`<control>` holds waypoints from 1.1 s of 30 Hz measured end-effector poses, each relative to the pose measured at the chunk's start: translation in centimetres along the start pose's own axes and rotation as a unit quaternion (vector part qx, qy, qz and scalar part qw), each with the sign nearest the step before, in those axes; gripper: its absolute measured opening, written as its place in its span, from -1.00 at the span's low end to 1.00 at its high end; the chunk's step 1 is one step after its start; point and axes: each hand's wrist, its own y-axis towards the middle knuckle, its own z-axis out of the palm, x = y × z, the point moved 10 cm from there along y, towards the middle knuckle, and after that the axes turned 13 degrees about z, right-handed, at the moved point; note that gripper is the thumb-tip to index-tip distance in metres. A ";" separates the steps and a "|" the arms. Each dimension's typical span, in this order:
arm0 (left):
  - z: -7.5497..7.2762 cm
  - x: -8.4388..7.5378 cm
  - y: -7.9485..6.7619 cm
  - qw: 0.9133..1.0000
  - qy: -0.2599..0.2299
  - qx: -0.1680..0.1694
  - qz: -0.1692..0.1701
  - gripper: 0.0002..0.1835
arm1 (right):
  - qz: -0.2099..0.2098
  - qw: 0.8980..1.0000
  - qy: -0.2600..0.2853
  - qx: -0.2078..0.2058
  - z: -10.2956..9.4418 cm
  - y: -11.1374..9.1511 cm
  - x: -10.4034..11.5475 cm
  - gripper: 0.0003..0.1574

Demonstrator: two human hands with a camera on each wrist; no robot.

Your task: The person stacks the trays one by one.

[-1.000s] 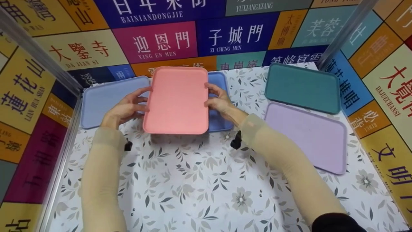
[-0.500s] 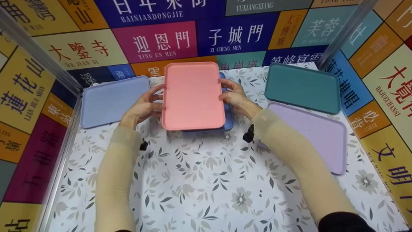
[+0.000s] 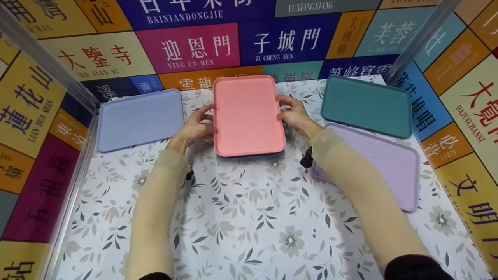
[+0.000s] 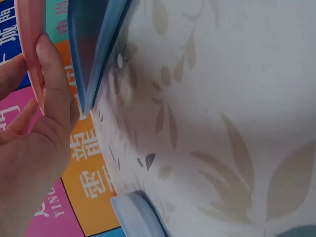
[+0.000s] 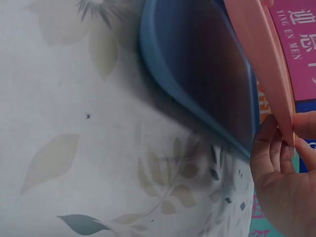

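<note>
A pink tray [image 3: 249,116] is held level between both hands near the back of the table. My left hand [image 3: 197,127] grips its left edge, and my right hand [image 3: 297,116] grips the right edge, fingers curled under the rim. Directly beneath it lies a blue tray [image 5: 207,74], nearly all covered in the head view. Both wrist views show a gap between the pink tray's underside and the blue one.
A light blue tray [image 3: 140,120] lies at the back left. On the right are a dark green tray [image 3: 367,105] and, in front of it, a lilac tray [image 3: 383,171], partly under the right forearm. Lettered panels [image 3: 190,46] wall the back and sides of the flower-patterned table [image 3: 233,221].
Both hands have carried the pink tray to the right, from beside the light blue tray to over the blue tray, which it now mostly covers.
</note>
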 end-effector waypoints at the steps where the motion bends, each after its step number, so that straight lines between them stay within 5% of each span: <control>1: 0.2 0.1 0.1 1.000 0.005 -0.001 0.001 0.05 | 0.003 1.000 -0.005 -0.003 -0.1 0.2 -0.2 0.07; 16: 0.9 0.8 1.4 0.992 0.119 -0.014 0.023 0.05 | -0.003 0.997 -0.050 -0.053 -0.2 1.7 -1.1 -0.01; 24: 1.0 0.8 1.5 0.987 0.160 -0.011 -0.002 -0.05 | 0.000 0.996 -0.062 -0.067 -0.1 1.8 -1.6 -0.11; 30: -1.2 5.9 5.8 0.953 0.302 -0.009 0.017 -0.21 | -0.008 0.992 -0.099 -0.083 -0.2 1.6 -2.0 -0.19; 33: -1.8 8.2 7.4 0.948 0.316 -0.007 0.023 -0.20 | -0.004 0.989 -0.116 -0.090 -0.4 1.5 -2.1 -0.24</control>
